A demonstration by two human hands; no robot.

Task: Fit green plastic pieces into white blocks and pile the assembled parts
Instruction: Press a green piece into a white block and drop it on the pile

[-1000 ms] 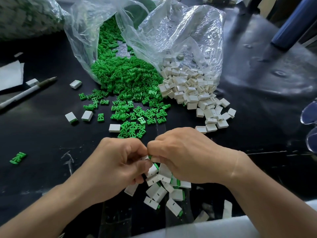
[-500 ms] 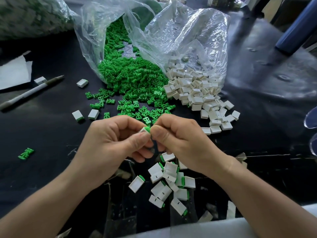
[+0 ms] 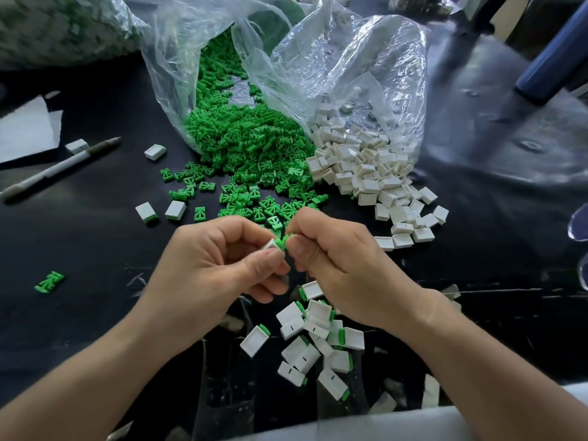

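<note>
Head: left hand (image 3: pixel 216 268) pinches one white block (image 3: pixel 269 245), right hand (image 3: pixel 337 265) one green piece (image 3: pixel 282 241)

I see one work table (image 3: pixel 95 249) filling nearly the whole view, covered in a glossy black sheet that wrinkles and dimples toward 2 o'clock. Pale grey glare (image 3: pixel 509 138) lies on that side, while the 9 o'clock side reads dark. Thin white scratches (image 3: pixel 136 278) mark the sheet left of centre. A dark blue tube (image 3: pixel 553 58) slants out of view at 1 o'clock. White paper (image 3: pixel 25 128) lies at 10 o'clock, a marker pen (image 3: pixel 60 168) just beside it. A pale grey strip (image 3: pixel 366 424) runs along the 6 o'clock edge.
</note>
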